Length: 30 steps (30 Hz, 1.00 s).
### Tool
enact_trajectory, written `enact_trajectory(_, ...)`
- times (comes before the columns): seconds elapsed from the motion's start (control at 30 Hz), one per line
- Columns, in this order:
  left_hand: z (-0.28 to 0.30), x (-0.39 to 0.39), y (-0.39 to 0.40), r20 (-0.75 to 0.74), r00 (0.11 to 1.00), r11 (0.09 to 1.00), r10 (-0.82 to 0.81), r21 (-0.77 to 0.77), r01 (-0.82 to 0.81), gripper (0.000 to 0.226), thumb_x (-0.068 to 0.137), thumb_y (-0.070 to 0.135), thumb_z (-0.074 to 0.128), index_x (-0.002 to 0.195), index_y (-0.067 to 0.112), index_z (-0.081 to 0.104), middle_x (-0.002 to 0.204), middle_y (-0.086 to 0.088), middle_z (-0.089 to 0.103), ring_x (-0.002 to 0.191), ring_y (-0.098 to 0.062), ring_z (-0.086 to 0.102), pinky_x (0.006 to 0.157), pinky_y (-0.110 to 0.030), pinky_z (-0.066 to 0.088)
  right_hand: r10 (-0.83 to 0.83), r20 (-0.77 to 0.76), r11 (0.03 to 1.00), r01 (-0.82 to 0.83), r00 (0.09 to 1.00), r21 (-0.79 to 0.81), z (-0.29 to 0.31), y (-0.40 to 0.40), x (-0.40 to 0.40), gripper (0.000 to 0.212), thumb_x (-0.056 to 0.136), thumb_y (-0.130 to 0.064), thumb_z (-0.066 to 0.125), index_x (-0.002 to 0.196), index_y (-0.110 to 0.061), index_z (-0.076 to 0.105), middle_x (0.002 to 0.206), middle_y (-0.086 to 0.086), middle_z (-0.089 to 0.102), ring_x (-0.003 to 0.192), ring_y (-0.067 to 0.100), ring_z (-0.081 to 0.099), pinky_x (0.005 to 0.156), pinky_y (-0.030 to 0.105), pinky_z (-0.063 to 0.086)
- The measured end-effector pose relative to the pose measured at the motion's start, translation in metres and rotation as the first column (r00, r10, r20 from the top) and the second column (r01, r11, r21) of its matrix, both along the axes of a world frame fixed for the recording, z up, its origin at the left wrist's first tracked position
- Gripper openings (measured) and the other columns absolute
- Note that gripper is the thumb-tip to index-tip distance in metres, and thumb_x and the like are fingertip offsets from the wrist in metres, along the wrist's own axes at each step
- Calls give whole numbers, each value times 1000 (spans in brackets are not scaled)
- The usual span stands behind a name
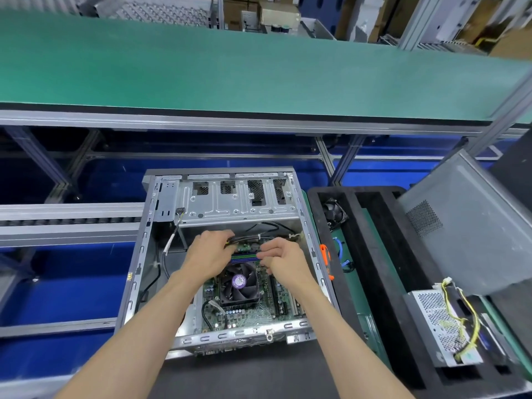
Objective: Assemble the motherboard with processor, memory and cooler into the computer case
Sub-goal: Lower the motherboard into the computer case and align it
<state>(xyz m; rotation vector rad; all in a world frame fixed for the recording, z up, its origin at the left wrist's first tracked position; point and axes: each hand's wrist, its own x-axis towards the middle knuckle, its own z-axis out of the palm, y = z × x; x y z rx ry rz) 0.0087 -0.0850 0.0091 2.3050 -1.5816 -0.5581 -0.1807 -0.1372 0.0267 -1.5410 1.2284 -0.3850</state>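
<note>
the computer case [161, 226] is lying open on its side at the near edge of the bench, and the motherboard [244, 312] is sitting flat inside it, filling the near half between the case walls. one cooler [240, 283], a black fan with a purple hub, is sitting on the board. both hands are reaching in over the near rim. the left hand [205, 254] is curling its fingers around a black cable bundle [253, 239] at the far edge of the board, just below the drive cage [236, 197]. the right hand [283, 259] is pinching its fingers together just beside the memory slots [244, 257]; what it is gripping i cannot tell. open room is showing only left of the board, where the bare case floor is carrying loose black wires. to the right, one black foam tray [371, 240] is lying almost against the case wall, holding one spare fan [335, 213], one orange-handled tool [326, 262] and one power supply [440, 323]. one grey side panel [472, 226] is leaning over the tray's far right. one green conveyor belt [230, 67] is crossing behind.
</note>
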Motion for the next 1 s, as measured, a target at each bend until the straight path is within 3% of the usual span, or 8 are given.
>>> enact_trajectory(0.1,-4,4,0,108,994,997,7,75,-15,24,97,38,56,108,18,63,110,-9,70,104,-34,61,83,-41,43,-26,-69,991,16,997,-136,-2,0,-1,24,91,-3,57,110,-17,59,92,-2,69,91,16,66,83,36,56)
enact_trajectory(0.23,3,6,5,-36,999,989,16,148,-10,52,90,42,68,132,15,57,131,-11,60,121,-30,54,94,-38,46,49,-190,956,-101,981,-276,-2,4,1,32,91,-2,52,117,-19,45,95,-5,61,89,12,59,79,35,53)
enact_trajectory(0.3,14,5,10,1,1000,988,-16,152,16,59,87,41,70,139,18,53,136,-8,57,125,-28,52,98,-38,45,71,-233,943,-141,970,-300,-1,5,2,33,91,-3,52,117,-20,43,96,-6,59,87,13,58,77,37,53)
enact_trajectory(0.43,39,1,29,159,986,989,47,-147,-24,19,89,21,64,106,22,71,107,3,70,96,-22,65,79,-34,53,51,-296,915,-164,954,-369,2,8,2,27,91,-3,49,111,-20,43,87,-1,61,80,17,57,68,44,51)
enact_trajectory(0.53,50,6,48,306,919,899,250,-426,-103,12,76,0,65,83,10,66,98,-8,61,90,-28,53,71,-35,43,22,-310,900,-154,950,-407,4,9,2,22,93,-6,47,109,-21,44,82,0,60,73,16,57,63,42,51)
enact_trajectory(0.7,45,15,64,131,876,838,465,-384,-387,19,80,-13,57,86,4,60,105,-15,50,72,-28,46,62,-37,33,31,-335,888,-180,942,-423,8,11,3,21,93,-6,48,109,-19,45,80,1,59,73,20,57,60,40,47)
enact_trajectory(0.87,48,14,71,32,871,740,490,-544,-396,19,87,-12,53,92,0,67,99,-15,56,70,-33,54,60,-38,36,53,-368,887,-213,928,-409,10,12,2,21,94,-6,48,112,-17,50,82,2,60,77,22,57,62,39,47)
enact_trajectory(1.0,52,16,77,58,965,733,256,-663,-154,18,86,-7,62,84,10,68,91,3,56,68,-14,51,55,-29,42,49,-375,889,-211,926,-406,11,12,2,21,93,-6,49,111,-16,52,85,4,62,80,23,58,65,41,50)
